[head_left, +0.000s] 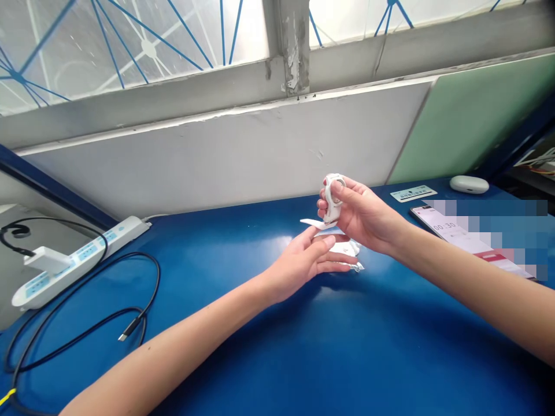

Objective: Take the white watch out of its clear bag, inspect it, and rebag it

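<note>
Above the blue tabletop (pixel 255 358), the right hand (pixel 363 215) is grasping what is resembling a white wristwatch (pixel 331 209), seemingly already unwrapped, its strap (pixel 313 222) jutting unfastened. The left hand (pixel 299 260), its grip impossible to tell, is reaching over a crinkled white packet (pixel 347 248).

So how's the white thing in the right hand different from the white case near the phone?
The white thing is held up in the right hand; the white case lies on the blue table. The white thing has a bumpy outline; the white case is smooth and rounded. Both are white.
</note>
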